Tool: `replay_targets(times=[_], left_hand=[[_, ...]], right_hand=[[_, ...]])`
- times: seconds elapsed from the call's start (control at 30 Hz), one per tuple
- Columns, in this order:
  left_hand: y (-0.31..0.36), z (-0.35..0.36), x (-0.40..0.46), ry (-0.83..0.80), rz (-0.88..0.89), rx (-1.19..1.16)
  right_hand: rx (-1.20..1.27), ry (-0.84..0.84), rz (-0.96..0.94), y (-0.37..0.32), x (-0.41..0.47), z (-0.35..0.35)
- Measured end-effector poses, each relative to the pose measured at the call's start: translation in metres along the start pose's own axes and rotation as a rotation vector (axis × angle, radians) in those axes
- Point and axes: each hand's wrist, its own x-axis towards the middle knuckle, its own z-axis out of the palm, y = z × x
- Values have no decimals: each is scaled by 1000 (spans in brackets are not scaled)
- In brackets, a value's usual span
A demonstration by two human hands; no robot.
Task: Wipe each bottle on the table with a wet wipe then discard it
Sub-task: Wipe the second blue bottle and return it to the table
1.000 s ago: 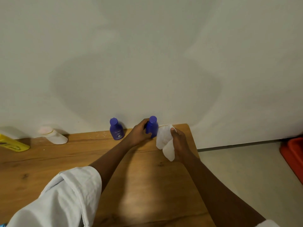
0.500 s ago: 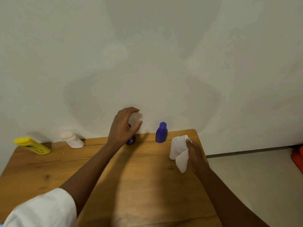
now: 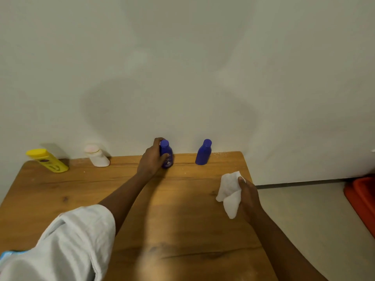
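Several bottles stand along the back edge of the wooden table (image 3: 81, 189), against the wall. My left hand (image 3: 151, 159) is wrapped around a blue bottle (image 3: 166, 154) with a label near the middle of that row. A second blue bottle (image 3: 203, 152) stands alone to its right. A white bottle (image 3: 97, 155) with a pale pink cap and a yellow bottle (image 3: 47, 160) lean further left. My right hand (image 3: 248, 196) holds a crumpled white wet wipe (image 3: 229, 192) above the table's right side, apart from every bottle.
The white wall rises directly behind the bottles. To the right of the table is grey floor, with a red bin (image 3: 363, 197) at the frame's right edge. My white sleeve (image 3: 60, 246) fills the lower left.
My left hand let go of the right blue bottle, moved left and closed on the other blue bottle. My right hand drew back toward me with the wipe.
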Motion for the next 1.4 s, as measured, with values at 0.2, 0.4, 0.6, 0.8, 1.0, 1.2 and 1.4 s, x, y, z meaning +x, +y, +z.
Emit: replay_targets(times=[0.2,0.4,0.6,0.8,1.0,1.2,1.4], left_hand=[[20,-58,-51,6,-61,-402],[32,-153,-113,69,-252,-991],[37,-262,-178,24,-390,-1450],[39,-334,-250,28,-286,-1611],[37,-353,-295,26,-130,-1825],[23,-399,-307,-10,-158,-1670],[44,-392,-321,33,-191,-1582]], right_hand=[[170,-36,77,-18,-53,20],[501,-192,103,-68,-145,86],[626,-532,6,-126,-278,173],[129,-562,-566,-152,-408,249],[-797,-652,-1247,-108,-472,315],[-1052,-553,-1379,-73,-492,302],[-912,-540,-1200,-94,-493,309]])
